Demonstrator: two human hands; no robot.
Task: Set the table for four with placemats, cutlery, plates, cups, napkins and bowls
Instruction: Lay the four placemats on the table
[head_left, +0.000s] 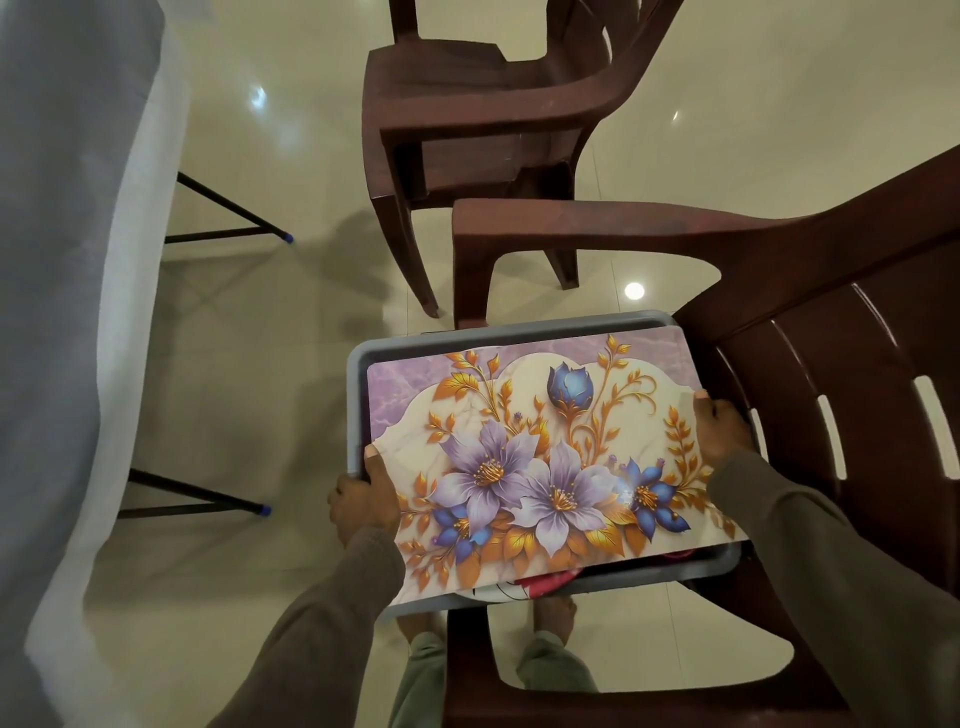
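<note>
A floral placemat, printed with purple and blue flowers and gold leaves, lies over the top of a grey plastic bin that sits on the seat of a dark brown plastic chair. The left hand grips the placemat's left edge, thumb on top and fingers curled underneath, beside the bin's left rim. The right hand pinches the placemat's right edge, thumb on the printed face and the other fingers hidden behind it. Under the placemat's near edge a bit of red and white material shows inside the bin; what it is cannot be told. A 2nd brown chair stands further off on the glossy tiled floor, and a table draped in white cloth runs along the left
</note>
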